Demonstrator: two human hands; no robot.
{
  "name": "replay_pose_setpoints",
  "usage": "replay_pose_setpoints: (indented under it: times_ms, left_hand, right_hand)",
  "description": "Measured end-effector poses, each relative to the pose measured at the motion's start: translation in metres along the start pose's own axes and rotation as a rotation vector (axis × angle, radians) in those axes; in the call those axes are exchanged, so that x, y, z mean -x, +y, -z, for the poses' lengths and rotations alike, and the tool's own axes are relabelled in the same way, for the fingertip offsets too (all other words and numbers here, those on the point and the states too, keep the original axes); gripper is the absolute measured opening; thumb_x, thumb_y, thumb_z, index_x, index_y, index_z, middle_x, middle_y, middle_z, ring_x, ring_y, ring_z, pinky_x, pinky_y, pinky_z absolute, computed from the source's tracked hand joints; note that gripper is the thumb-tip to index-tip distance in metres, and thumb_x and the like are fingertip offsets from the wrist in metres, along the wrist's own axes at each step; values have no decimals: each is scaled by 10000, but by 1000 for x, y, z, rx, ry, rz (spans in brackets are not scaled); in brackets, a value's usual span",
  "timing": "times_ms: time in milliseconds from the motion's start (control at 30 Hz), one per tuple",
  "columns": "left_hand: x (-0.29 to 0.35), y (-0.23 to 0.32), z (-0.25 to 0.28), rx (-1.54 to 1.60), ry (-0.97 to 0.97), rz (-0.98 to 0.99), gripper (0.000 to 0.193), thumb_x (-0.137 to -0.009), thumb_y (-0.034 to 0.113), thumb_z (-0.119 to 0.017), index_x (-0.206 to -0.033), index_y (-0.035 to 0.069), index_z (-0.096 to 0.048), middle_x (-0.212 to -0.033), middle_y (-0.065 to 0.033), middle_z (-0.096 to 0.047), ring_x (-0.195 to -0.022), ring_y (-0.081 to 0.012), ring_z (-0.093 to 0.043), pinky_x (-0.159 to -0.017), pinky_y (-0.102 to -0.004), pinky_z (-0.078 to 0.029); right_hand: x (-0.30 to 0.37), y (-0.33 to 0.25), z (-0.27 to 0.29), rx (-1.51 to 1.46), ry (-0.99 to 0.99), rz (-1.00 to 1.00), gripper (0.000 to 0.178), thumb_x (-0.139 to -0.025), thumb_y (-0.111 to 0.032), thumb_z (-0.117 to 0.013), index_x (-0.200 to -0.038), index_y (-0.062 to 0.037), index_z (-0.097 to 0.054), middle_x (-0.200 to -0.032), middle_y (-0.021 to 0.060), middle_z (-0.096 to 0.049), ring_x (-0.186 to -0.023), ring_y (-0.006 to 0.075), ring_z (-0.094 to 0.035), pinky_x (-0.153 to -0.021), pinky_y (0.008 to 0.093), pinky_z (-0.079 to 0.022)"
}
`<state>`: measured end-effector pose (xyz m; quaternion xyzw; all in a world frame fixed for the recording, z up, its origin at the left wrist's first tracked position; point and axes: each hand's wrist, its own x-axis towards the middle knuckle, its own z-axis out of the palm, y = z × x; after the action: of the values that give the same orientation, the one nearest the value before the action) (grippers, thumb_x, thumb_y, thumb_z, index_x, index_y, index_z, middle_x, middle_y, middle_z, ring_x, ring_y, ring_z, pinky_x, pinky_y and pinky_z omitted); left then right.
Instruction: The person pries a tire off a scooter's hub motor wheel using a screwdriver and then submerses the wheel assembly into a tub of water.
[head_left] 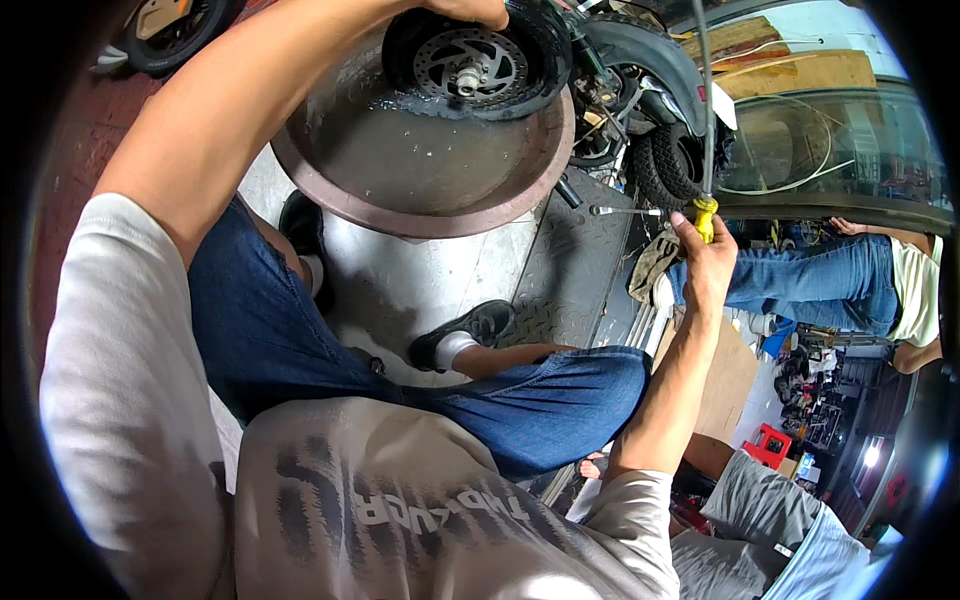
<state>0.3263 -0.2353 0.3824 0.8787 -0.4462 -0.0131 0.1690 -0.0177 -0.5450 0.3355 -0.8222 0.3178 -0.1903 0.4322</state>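
Observation:
A wheel (470, 62) with a black tyre and a perforated brake disc stands tilted in a wide brown basin (420, 222) of murky water. Its lower edge dips into the water, with bubbles or foam along the tyre. My left hand (472, 10), partly cut off by the upper edge, grips the tyre's top. Out to the right, my right hand (708, 258) is closed round a yellow fitting (705, 215) on the end of a grey hose (709, 120). The hose runs upward out of view.
Beyond the basin to the right are motorbike parts and a loose knobby tyre (675, 165). A dark metal plate (565, 270) covers the floor beside the basin. One person in jeans (810, 285) and another in grey shorts (745, 500) are at the right. A red stool (767, 446) stands farther back.

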Motion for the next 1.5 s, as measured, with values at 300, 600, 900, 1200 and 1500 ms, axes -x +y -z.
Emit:
replay_pose_setpoints:
  times_ms: [300, 600, 900, 1200, 1500]
  left_hand:
    - [49, -3, -20, 90, 146, 30, 647, -749, 255, -807, -1262, -44, -551, -1227, -297, -652, -1196, -441, -629, -1025, -495, -513]
    - [45, -16, -40, 84, 251, -143, 619, -703, 195, -837, -1230, -10, -584, -1062, -245, -710, -1026, -432, -698, -909, -496, -570]
    - [56, -11, -31, 168, 168, -261, 688, -657, 110, -841, -1257, -55, -549, -1188, -258, -661, -1151, -437, -638, -1010, -486, -526]
    - [55, -17, -27, 221, 141, -348, 661, -627, 91, -839, -1213, -26, -555, -1183, -235, -649, -1170, -432, -617, -1031, -481, -507]
    - [56, -25, -35, 317, 203, -410, 599, -632, 92, -813, -1166, -7, -560, -1130, -224, -641, -1108, -438, -621, -965, -500, -511]
  right_hand:
    - [45, -43, 58, -366, 27, 283, 439, -926, -145, -751, -1307, 32, -623, -1075, 143, -712, -889, 168, -672, -714, 264, -537]
    - [48, -65, 145, -1160, 96, 287, 600, -1017, -300, -699, -1421, 87, -480, -1236, 257, -616, -870, 208, -602, -714, 317, -456]
    - [-23, -100, 210, -1212, 801, 374, 532, -1067, -523, -497, -844, -43, -559, -761, 82, -595, -718, 223, -601, -664, 394, -486]
    - [-208, -100, 137, -1178, 257, 248, 572, -1083, -568, -431, -761, -96, -401, -664, 25, -343, -605, 173, -358, -588, 337, -352]
    - [-275, -122, 19, -1320, -65, -46, 508, -1059, -509, -556, -818, -75, -448, -695, 24, -410, -592, 143, -370, -573, 296, -353]
